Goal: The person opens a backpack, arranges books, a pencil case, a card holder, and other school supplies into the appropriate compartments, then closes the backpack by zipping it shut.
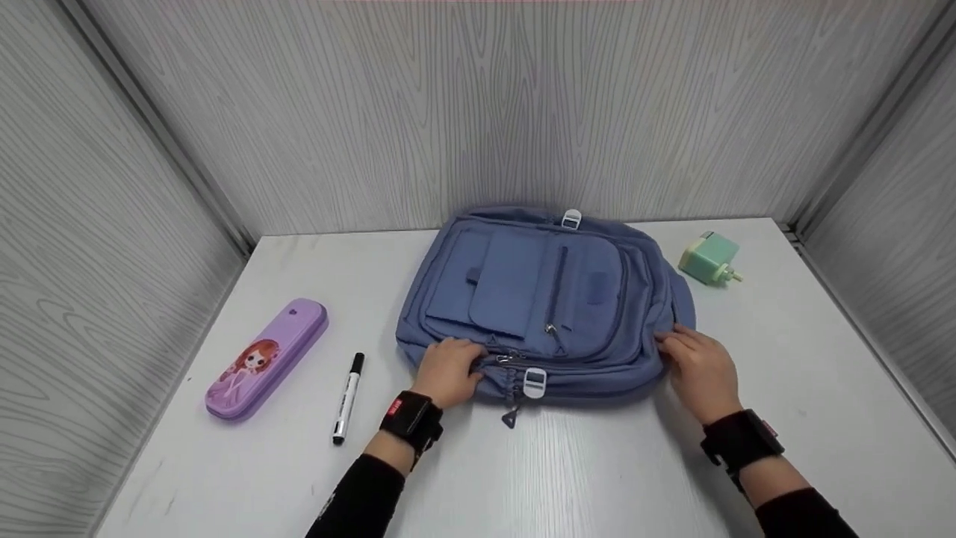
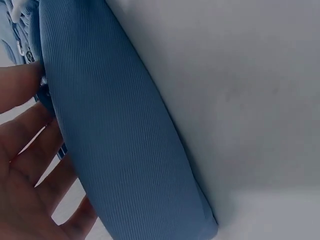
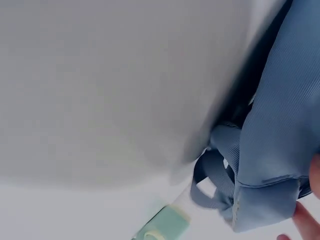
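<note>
A blue backpack (image 1: pixel 515 284) lies flat on its back, its front pocket, flap and zippers facing up. At the near left edge, beside a zipper pull, my left hand (image 1: pixel 448 373) pinches the fabric; the left wrist view shows thumb and index finger (image 2: pixel 30 120) meeting at the bag's seam, with the other fingers spread along its side. My right hand (image 1: pixel 702 373) grips the right end of the bag. Only some fingertips (image 3: pixel 305 220) of that hand appear in the right wrist view, at a fold of cloth near a strap loop (image 3: pixel 212 180).
A purple pencil case (image 1: pixel 276 351) with a cartoon girl lies at the left. Between it and the bag is a black-and-white marker (image 1: pixel 348 400). Behind the right hand stands a green pencil sharpener (image 1: pixel 708 258). Pale wood-grain panels (image 1: pixel 478 112) enclose the white table (image 1: pixel 567 478).
</note>
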`<state>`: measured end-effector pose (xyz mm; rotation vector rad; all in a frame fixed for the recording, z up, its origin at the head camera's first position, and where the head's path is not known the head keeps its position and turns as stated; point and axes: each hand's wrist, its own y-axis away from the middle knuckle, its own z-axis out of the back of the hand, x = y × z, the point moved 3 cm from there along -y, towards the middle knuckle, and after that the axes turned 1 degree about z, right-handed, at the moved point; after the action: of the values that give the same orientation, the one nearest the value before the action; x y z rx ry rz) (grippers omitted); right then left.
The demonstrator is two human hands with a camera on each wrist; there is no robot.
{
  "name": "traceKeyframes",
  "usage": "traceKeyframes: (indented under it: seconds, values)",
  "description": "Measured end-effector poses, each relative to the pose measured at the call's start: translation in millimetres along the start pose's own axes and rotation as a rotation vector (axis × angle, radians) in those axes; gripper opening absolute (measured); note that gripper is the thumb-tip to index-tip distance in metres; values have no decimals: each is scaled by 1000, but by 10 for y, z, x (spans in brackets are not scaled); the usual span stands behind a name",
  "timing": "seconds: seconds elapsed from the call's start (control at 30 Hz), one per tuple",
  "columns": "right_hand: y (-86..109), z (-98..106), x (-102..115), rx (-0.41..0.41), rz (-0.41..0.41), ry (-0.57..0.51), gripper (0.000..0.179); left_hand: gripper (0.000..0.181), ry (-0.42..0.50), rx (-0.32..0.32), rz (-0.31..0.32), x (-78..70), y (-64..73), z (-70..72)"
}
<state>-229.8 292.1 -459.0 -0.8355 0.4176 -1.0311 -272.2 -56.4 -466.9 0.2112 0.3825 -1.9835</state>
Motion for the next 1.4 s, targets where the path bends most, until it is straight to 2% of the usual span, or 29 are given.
traceKeyframes:
  seconds: [0.17, 0.27, 0.4, 0.47, 0.57, 0.67, 0.77, 0.83, 0.9, 1.0, 1.1, 1.17, 1.23, 1.3, 1.4]
  values:
    - [-95, -114, -117, 53, -87, 79, 20, 28, 5, -53, -8, -147, 77, -39]
    - [-125, -159, -169, 108, -158, 110, 24, 29, -8, -90, -16, -233, 100, -72]
    - [-142, -200, -225, 166, -239, 103, 32, 29, -43, -110, -25, -296, 116, -121]
    - [-160, -204, -229, 168, -263, 93, 33, 29, -61, -115, -23, -309, 114, -144]
    - [-213, -192, -179, 138, -293, 90, 31, 28, -95, -134, -12, -318, 115, -177]
    - [-280, -174, -45, 42, -342, 53, 28, 28, -128, -148, 1, -329, 123, -202]
    - [-359, -205, 236, -63, -352, -52, 26, 27, -156, -159, 9, -345, 131, -214]
    - [-415, -258, 520, -76, -310, -134, 25, 27, -167, -160, 17, -353, 128, -215]
    - [-469, -340, 843, -13, -232, -192, 22, 26, -170, -166, 15, -362, 118, -215]
    - [-532, -501, 1311, 163, -119, -234, 21, 25, -169, -178, 12, -360, 107, -189]
    - [-553, -676, 1610, 352, -87, -221, 24, 23, -157, -177, 28, -352, 91, -151]
    - [-552, -777, 1712, 450, -110, -209, 26, 24, -163, -158, 45, -341, 80, -127]
    - [-545, -862, 1762, 514, -137, -198, 25, 24, -182, -140, 53, -329, 73, -102]
    - [-540, -916, 1786, 544, -155, -207, 22, 22, -201, -134, 49, -313, 75, -78]
    - [-539, -963, 1805, 548, -164, -218, 15, 14, -204, -133, 49, -277, 96, -43]
